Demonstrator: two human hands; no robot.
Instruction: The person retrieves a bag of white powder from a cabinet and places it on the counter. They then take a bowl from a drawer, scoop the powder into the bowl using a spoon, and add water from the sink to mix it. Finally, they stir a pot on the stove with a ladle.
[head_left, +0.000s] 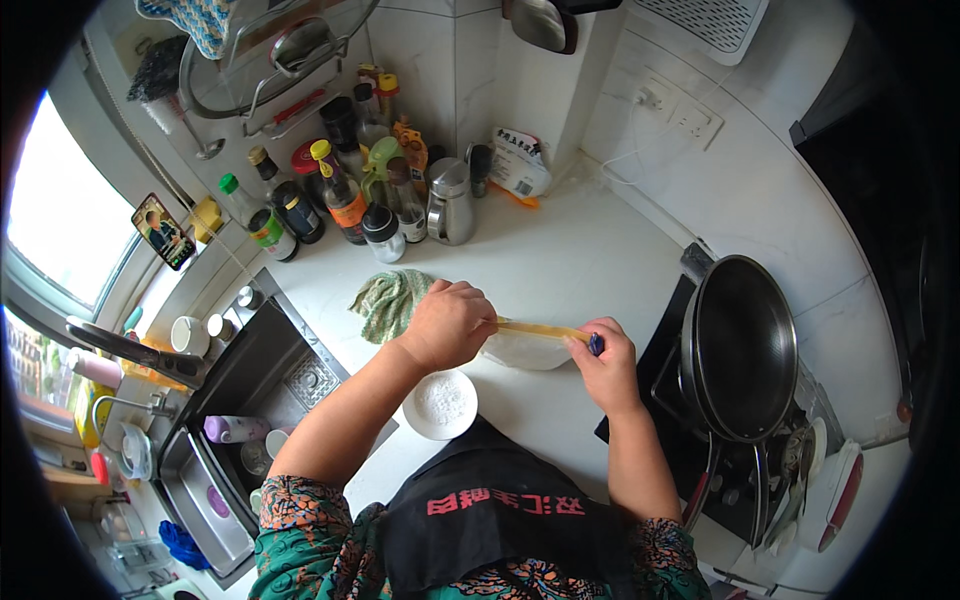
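Observation:
Between my two hands stretches a long yellow bag-sealing clip (541, 328) with a dark blue end. My left hand (454, 322) is closed around its left end. At the other end, beside the blue tip, my right hand (607, 364) pinches it with thumb and fingers. A whitish plastic bag (529, 354) hangs just below the clip; its contents cannot be made out. Closer to my body, a small white bowl (442, 434) with white powder (441, 397) in it stands on the counter. A crumpled green checked cloth (388, 304) lies just beyond my left hand.
Bottles of sauce (345, 206) and a steel jug (451, 202) stand at the back. A printed white packet (519, 169) leans by the wall. On the left is a sink (307, 379) with cups; on the right, stacked frying pans (742, 345) sit on a black hob.

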